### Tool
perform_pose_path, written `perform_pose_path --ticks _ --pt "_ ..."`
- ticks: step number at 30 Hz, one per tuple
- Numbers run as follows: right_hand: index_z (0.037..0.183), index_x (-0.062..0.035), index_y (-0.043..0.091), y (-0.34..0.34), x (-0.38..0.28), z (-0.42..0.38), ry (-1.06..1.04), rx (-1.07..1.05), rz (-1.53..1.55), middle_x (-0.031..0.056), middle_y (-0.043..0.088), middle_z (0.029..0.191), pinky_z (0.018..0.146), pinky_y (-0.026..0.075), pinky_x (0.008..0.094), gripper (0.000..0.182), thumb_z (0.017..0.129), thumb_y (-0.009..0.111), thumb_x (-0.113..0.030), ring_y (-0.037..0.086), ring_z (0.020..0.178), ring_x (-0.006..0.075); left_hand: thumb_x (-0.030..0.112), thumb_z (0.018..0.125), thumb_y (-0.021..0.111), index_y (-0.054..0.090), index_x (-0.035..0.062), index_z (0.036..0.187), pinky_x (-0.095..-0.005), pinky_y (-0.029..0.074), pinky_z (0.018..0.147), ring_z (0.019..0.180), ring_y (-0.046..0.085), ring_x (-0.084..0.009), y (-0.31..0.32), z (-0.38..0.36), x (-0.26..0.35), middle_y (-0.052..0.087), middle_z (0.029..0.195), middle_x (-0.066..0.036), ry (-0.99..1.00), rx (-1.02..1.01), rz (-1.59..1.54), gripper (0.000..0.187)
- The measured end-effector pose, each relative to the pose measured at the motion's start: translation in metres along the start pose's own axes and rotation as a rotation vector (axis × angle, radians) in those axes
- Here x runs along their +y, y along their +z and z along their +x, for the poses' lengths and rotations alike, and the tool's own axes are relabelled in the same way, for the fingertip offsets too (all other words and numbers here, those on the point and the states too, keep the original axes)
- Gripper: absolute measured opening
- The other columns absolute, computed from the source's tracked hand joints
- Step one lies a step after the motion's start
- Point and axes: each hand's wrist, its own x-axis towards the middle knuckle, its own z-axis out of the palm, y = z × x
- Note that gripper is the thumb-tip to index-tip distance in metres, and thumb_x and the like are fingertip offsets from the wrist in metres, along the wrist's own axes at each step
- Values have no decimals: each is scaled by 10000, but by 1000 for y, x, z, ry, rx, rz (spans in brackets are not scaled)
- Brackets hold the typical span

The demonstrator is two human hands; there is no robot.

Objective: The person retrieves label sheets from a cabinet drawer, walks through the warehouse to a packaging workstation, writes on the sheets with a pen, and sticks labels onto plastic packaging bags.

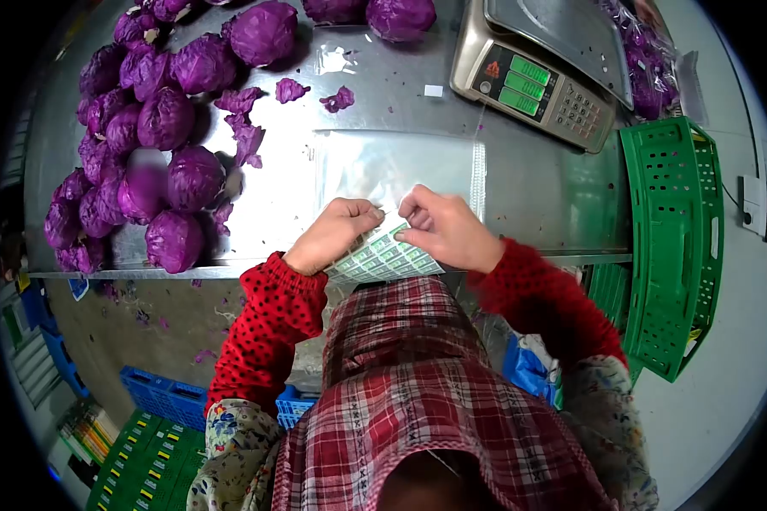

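Between my hands, at the table's front edge, is a sheet of small green-and-white labels point(382, 258). My left hand point(336, 236) is closed on the sheet's upper left, thumb and fingers pinched near its top edge. On the opposite side, my right hand point(452, 230) is closed with curled fingers, its thumb at the sheet's upper right corner. Whether a single label is lifted between the fingertips is too small to tell. Just beyond both hands, a clear plastic bag point(400, 162) lies flat on the steel table point(554, 200).
Several purple cabbages point(194, 179) are heaped on the left, with loose leaves point(247, 140) beside them. A digital scale point(528, 81) stands at the back right. A green crate point(669, 247) is at the table's right end, near bagged cabbage point(652, 72). Blue crates point(166, 393) sit below.
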Motion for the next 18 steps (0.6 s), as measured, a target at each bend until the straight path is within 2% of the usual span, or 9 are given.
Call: perform_pose_path --ticks 1,3,4,6,7,10,13,15,18 --pt "919 -8 648 4 1 -1 5 -9 2 53 634 775 651 495 260 124 806 693 -32 614 702 124 204 929 576 664 -32 913 -246 400 564 603 487 -63 2 -2 -1 576 667 6 40 -2 -33 252" --pt "932 -1 666 13 1 -5 -211 181 -123 95 644 806 632 505 285 156 784 705 -33 633 690 188 188 918 576 668 -34 900 -247 411 567 606 509 -73 2 -9 0 607 702 -10 100 -33 -111 242" --pt "932 -1 666 16 3 -7 -210 190 -120 95 644 806 632 505 285 156 784 705 -33 633 690 188 188 918 576 668 -34 900 -247 411 567 606 509 -73 2 -9 -2 607 702 -10 99 -38 -102 242" --pt "908 -18 680 18 7 -13 -397 273 -279 103 623 814 577 498 345 143 781 700 -79 621 652 269 188 911 580 674 -32 882 -249 415 571 610 517 -78 4 -7 -4 611 700 -18 69 1 -61 241" --pt "896 -26 675 20 7 -15 -461 314 -332 91 597 782 554 488 348 140 772 712 -79 602 632 267 188 911 580 674 -32 882 -249 415 571 610 517 -78 6 -8 -3 611 700 -18 73 -4 -63 241" --pt "897 -19 668 24 7 -23 -402 326 -351 105 628 801 594 504 317 149 752 703 -7 630 696 242 190 910 581 674 -30 868 -249 417 571 606 518 -82 8 -11 0 610 698 -22 46 -23 -91 242" --pt "844 -33 641 31 11 -26 -438 365 -402 87 584 848 572 492 337 119 765 722 -67 608 659 241 191 911 580 671 -26 850 -252 407 564 590 505 -83 10 -12 2 592 676 -14 64 -21 -113 244" --pt "843 -28 638 32 7 -27 -443 387 -329 99 574 866 596 496 336 125 767 726 -73 610 687 241 189 911 576 662 -36 846 -270 404 558 571 494 -100 7 -8 -1 563 621 -17 38 6 -5 249" --pt "853 -16 632 7 10 -14 -449 434 -245 124 548 890 667 502 348 160 767 742 -92 613 769 249 197 913 569 641 -57 840 -304 412 603 621 509 -144 1 -5 -5 568 676 -65 106 79 170 275"
